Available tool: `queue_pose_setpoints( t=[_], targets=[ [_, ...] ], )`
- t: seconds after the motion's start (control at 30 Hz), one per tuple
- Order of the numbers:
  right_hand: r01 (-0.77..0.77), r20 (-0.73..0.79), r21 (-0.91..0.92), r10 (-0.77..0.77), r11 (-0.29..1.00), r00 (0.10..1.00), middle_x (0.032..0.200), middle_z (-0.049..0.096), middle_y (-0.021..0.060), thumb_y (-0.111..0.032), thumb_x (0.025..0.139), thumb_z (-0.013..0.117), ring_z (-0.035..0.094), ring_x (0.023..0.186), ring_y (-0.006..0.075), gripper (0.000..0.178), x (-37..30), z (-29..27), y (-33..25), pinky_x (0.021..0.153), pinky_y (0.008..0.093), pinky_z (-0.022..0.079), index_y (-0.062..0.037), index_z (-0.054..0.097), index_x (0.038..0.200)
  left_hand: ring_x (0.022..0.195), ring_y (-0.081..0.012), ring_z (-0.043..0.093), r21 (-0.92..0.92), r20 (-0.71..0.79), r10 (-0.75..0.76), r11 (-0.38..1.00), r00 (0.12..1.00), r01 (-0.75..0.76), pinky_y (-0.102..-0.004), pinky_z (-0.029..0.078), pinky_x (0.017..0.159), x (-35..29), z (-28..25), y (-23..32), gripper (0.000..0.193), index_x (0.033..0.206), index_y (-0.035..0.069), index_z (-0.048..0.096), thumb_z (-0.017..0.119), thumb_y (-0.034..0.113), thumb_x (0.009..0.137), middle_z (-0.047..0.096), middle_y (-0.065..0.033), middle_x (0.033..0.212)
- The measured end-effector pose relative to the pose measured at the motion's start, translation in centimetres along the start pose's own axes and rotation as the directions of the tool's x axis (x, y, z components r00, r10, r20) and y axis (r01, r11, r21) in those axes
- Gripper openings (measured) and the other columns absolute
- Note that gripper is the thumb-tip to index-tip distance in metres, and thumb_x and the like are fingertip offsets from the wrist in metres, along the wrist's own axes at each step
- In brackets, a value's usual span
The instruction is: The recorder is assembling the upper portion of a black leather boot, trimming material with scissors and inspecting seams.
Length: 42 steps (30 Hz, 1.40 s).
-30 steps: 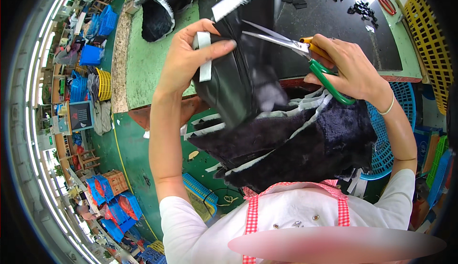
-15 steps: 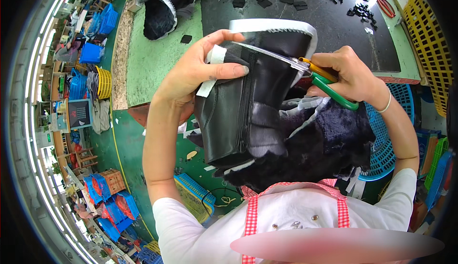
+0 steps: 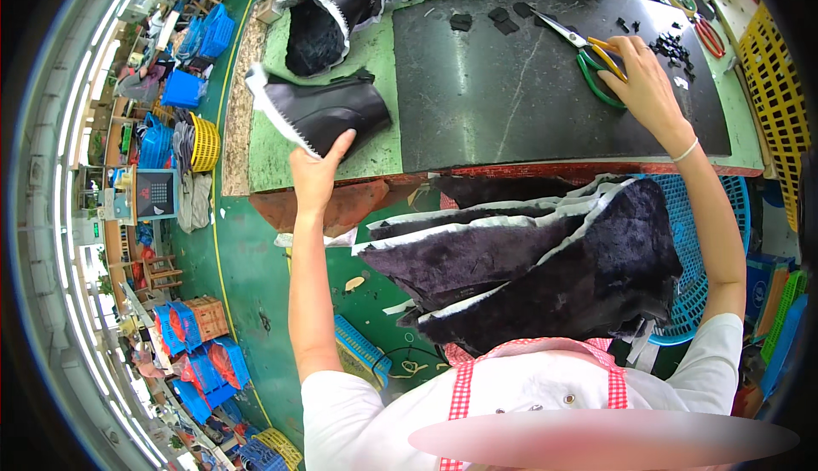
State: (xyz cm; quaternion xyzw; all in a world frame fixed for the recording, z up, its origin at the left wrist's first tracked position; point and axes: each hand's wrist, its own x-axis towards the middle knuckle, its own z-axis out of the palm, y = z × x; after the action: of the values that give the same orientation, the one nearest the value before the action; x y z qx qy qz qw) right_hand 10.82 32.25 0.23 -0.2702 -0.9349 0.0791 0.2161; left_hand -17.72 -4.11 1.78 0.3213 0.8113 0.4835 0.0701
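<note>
A black ankle boot upper [image 3: 336,112] with a white zigzag-trimmed lining edge lies on its side over the green board at the left of the bench. My left hand [image 3: 315,177] grips it by the trimmed top edge, thumb on the black outer side. Over the dark mat, my right hand [image 3: 649,83] is closed around the yellow loop of a pair of scissors [image 3: 583,43] with one yellow and one green handle. The blades point far left, their tips beside small black squares [image 3: 503,20]. Dark furry lining pieces [image 3: 511,254] with white edges lie across my lap.
More black boot uppers [image 3: 341,2] stand in a row along the back. Tiny black bits [image 3: 673,49] and red-handled scissors [image 3: 709,38] lie at the far right. A blue basket [image 3: 682,258] stands right of my lap, a yellow crate [image 3: 771,88] beyond it.
My left hand has carried the boot upper from in front of me to the board at left. My right hand took the scissors away from the boot, out over the mat. The lap linings are now uncovered.
</note>
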Motion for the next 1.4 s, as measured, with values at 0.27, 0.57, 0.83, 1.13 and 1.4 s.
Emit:
queue_pose_setpoints(
  t=[0.27, 0.57, 0.83, 1.13, 1.4],
  targets=[
    [-0.193, 0.437, 0.483, -0.044, 0.854, 0.898, 0.068, 0.055, 0.0025, -0.008, 0.085, 0.062, 0.050, 0.059, 0.0087, 0.011, -2.3, -3.6, -5.7, 0.056, 0.0240, 0.041, -0.0005, 0.064, 0.092, 0.094, -0.0174, 0.062, -0.223, -0.443, -0.135, 0.974, 0.886, 0.037, -0.0319, 0.048, 0.085, 16.3, -2.7, -4.7, 0.040, 0.105, -0.008, 0.065, 0.075, 0.024, 0.082, 0.067, -0.0105, 0.106],
    [0.200, 0.600, 0.501, -0.504, 0.842, 0.621, 0.104, 0.057, 0.0112, -0.018, 0.070, 0.077, 0.062, 0.087, 0.0317, 0.045, -8.6, -0.7, -10.2, 0.074, 0.0413, 0.049, -0.0060, 0.056, 0.108, 0.104, -0.0278, 0.059, -0.676, -0.084, -0.521, 0.656, 0.850, 0.336, -0.0437, 0.046, 0.097, 17.6, 1.4, -0.1, 0.036, 0.114, -0.001, 0.058, 0.059, 0.027, 0.092, 0.061, -0.0124, 0.111],
    [0.429, 0.484, 0.516, -0.665, 0.742, 0.569, 0.103, 0.055, 0.0095, -0.025, 0.062, 0.082, 0.053, 0.097, 0.0279, 0.056, -12.2, -2.7, -9.8, 0.081, 0.0376, 0.046, -0.0051, 0.056, 0.106, 0.082, -0.0066, 0.055, 0.058, 0.721, -0.224, 0.962, 0.656, 0.265, -0.0215, 0.042, 0.071, -6.0, 0.3, 4.6, 0.012, 0.096, 0.007, 0.064, 0.064, 0.016, 0.087, 0.063, 0.0013, 0.086],
    [0.342, 0.545, 0.592, -0.675, 0.730, 0.497, 0.092, 0.056, 0.0091, -0.023, 0.071, 0.076, 0.056, 0.094, 0.0283, 0.030, -12.7, -5.1, -10.5, 0.076, 0.0385, 0.047, -0.0041, 0.058, 0.085, 0.091, -0.0081, 0.058, 0.150, 0.821, -0.248, 0.963, 0.514, 0.224, -0.0233, 0.044, 0.078, -9.4, 0.5, 4.3, 0.024, 0.110, 0.003, 0.062, 0.061, 0.019, 0.091, 0.064, -0.0009, 0.098],
    [0.001, 0.555, 0.537, -0.354, 0.844, 0.753, 0.075, 0.062, 0.0174, -0.029, 0.079, 0.071, 0.060, 0.075, 0.0370, 0.033, -13.1, -5.3, -10.1, 0.069, 0.0427, 0.047, 0.0004, 0.058, 0.086, 0.079, -0.0063, 0.054, 0.133, 0.820, -0.317, 0.915, 0.476, 0.381, -0.0222, 0.045, 0.072, -12.0, 2.9, 5.1, 0.025, 0.102, -0.003, 0.062, 0.066, 0.019, 0.089, 0.063, -0.0040, 0.089]
  ],
)
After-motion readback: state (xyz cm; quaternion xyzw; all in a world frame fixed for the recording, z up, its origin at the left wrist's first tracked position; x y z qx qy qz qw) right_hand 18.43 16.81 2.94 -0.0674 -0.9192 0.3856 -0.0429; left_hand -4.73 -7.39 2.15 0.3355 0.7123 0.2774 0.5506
